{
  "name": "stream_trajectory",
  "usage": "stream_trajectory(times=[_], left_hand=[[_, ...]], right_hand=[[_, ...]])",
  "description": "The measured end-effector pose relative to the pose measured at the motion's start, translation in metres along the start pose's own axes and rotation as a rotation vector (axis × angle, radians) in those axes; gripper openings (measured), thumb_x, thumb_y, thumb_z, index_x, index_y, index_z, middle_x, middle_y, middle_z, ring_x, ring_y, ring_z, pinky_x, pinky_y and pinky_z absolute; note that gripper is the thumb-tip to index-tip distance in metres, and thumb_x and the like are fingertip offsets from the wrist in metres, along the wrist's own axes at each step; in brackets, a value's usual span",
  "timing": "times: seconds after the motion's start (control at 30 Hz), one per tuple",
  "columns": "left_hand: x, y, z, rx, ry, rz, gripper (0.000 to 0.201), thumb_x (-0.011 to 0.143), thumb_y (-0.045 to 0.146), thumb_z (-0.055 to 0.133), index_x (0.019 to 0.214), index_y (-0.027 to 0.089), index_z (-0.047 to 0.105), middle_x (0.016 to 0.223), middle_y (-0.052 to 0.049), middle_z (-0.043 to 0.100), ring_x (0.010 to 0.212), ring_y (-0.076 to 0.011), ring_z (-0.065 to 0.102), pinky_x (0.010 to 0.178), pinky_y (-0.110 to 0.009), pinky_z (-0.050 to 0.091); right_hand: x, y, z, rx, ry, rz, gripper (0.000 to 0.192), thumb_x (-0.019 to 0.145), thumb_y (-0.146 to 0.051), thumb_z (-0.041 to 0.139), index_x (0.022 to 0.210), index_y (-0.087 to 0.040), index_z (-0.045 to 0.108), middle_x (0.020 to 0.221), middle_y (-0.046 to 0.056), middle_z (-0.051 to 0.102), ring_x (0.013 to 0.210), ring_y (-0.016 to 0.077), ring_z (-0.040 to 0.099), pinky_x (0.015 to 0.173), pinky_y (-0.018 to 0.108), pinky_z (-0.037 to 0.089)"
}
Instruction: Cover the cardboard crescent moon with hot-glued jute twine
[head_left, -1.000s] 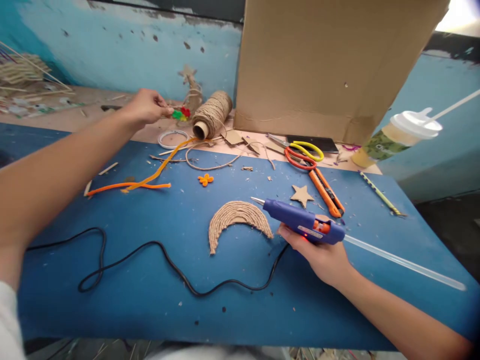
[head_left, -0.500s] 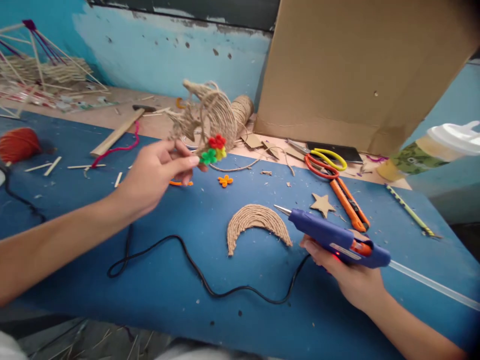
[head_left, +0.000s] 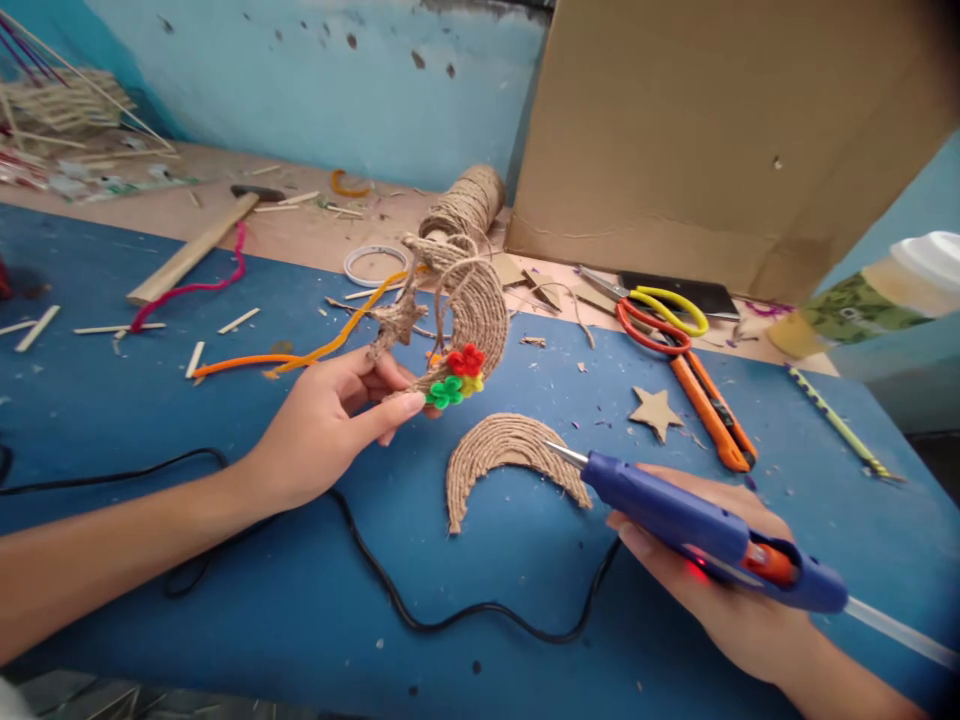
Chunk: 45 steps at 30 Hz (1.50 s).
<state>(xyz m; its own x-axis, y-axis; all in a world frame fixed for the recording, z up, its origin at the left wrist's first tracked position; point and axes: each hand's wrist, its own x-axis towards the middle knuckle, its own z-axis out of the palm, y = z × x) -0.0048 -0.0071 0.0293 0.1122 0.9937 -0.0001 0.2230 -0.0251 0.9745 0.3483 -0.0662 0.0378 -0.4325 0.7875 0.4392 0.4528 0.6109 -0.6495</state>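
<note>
Pinched in my left hand (head_left: 337, 420) is a twine-wrapped crescent moon ornament (head_left: 484, 310), held by its lower tip above the mat. Red, green and yellow fuzzy flowers (head_left: 466, 360) sit on that end, and a twine-covered star (head_left: 401, 318) hangs by its inner curve. My right hand (head_left: 712, 580) is wrapped round a blue glue gun (head_left: 675, 510) with a clear glue stick in its back and a red light glowing. The gun's metal nozzle points left, over the right arm of a second twine crescent (head_left: 510, 440) lying on the mat. Contact there cannot be told.
A cardboard star (head_left: 656, 412), scissors (head_left: 660, 318) and an orange cutter (head_left: 712, 410) lie at the right. Behind are a twine spool (head_left: 466, 205) and a cardboard sheet (head_left: 675, 140). A hammer (head_left: 199, 245) lies left; the black cord (head_left: 450, 622) crosses the front. A lidded cup (head_left: 862, 300) stands far right.
My left hand has brought the flowered crescent lower and to the right, nearer the crescent on the mat. The glue gun has shifted slightly down and right. The camera view has also tilted.
</note>
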Motion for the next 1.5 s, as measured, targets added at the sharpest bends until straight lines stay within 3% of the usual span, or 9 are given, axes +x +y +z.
stream_trajectory(times=[0.4,0.53,0.67,0.83,0.93,1.1,1.27,1.5], left_hand=[[0.0,-0.0041,-0.0011,0.053,-0.038,-0.061,0.033,0.085,0.045,0.091,0.083,0.023,0.067,0.086,-0.004,0.083,0.057,-0.0116,0.061,0.056,-0.024,0.062],[-0.0025,-0.0041,-0.0019,0.071,-0.048,-0.065,0.031,0.087,0.043,0.09,0.086,0.022,0.068,0.086,-0.004,0.084,0.059,-0.0116,0.062,0.059,-0.024,0.061],[-0.0042,-0.0059,-0.003,0.121,-0.042,-0.004,0.025,0.091,0.041,0.086,0.088,0.021,0.072,0.088,-0.004,0.086,0.06,-0.0106,0.064,0.06,-0.024,0.057],[-0.003,-0.009,-0.0044,0.23,-0.046,0.068,0.024,0.094,0.044,0.081,0.089,0.021,0.076,0.089,-0.006,0.087,0.077,-0.0181,0.078,0.069,-0.027,0.06],[-0.0022,-0.0082,-0.0048,0.255,-0.065,0.075,0.024,0.095,0.045,0.08,0.088,0.022,0.075,0.09,-0.005,0.088,0.077,-0.0183,0.078,0.07,-0.028,0.062],[-0.0011,-0.0041,-0.0052,0.175,-0.084,0.041,0.022,0.096,0.041,0.081,0.087,0.023,0.072,0.084,-0.002,0.086,0.059,-0.0115,0.064,0.059,-0.024,0.054],[0.0015,-0.0005,-0.0059,0.068,-0.102,-0.011,0.022,0.095,0.037,0.083,0.088,0.023,0.068,0.071,0.002,0.077,0.057,-0.0113,0.064,0.06,-0.022,0.056],[-0.0004,-0.0018,-0.0053,0.0,-0.117,-0.012,0.026,0.095,0.034,0.086,0.087,0.022,0.065,0.084,-0.001,0.083,0.057,-0.0095,0.064,0.061,-0.021,0.058]], right_hand=[[0.0084,0.0002,0.0019,0.025,-0.051,0.001,0.037,0.1,0.004,0.068,0.095,-0.029,0.053,0.069,-0.009,0.062,0.054,0.013,0.061,0.054,0.026,0.053],[0.0071,0.0018,0.001,-0.047,-0.055,0.002,0.034,0.101,0.0,0.07,0.094,-0.029,0.054,0.07,-0.009,0.064,0.053,0.0134,0.063,0.061,0.028,0.059],[0.0069,0.0028,-0.0011,-0.086,-0.057,0.015,0.032,0.102,-0.004,0.071,0.092,-0.029,0.054,0.069,-0.008,0.063,0.051,0.0133,0.062,0.057,0.026,0.057],[0.0077,0.0021,-0.0019,-0.065,-0.073,0.026,0.032,0.101,-0.003,0.071,0.091,-0.029,0.055,0.069,-0.008,0.064,0.052,0.0137,0.063,0.057,0.025,0.057],[0.0065,0.002,-0.0015,-0.051,-0.073,0.028,0.033,0.1,-0.002,0.07,0.091,-0.029,0.054,0.069,-0.009,0.063,0.052,0.0135,0.061,0.057,0.025,0.057],[0.0061,0.0037,-0.0003,-0.037,-0.058,0.036,0.033,0.099,-0.001,0.07,0.093,-0.03,0.055,0.071,-0.009,0.066,0.054,0.0142,0.064,0.06,0.027,0.059],[0.008,0.0032,0.0004,-0.025,-0.055,0.022,0.034,0.097,0.001,0.071,0.091,-0.029,0.056,0.07,-0.009,0.066,0.052,0.0148,0.063,0.06,0.03,0.059],[0.0064,0.0034,-0.0009,-0.002,-0.046,0.029,0.035,0.097,0.001,0.072,0.091,-0.03,0.057,0.069,-0.008,0.065,0.051,0.0171,0.062,0.056,0.034,0.056]])
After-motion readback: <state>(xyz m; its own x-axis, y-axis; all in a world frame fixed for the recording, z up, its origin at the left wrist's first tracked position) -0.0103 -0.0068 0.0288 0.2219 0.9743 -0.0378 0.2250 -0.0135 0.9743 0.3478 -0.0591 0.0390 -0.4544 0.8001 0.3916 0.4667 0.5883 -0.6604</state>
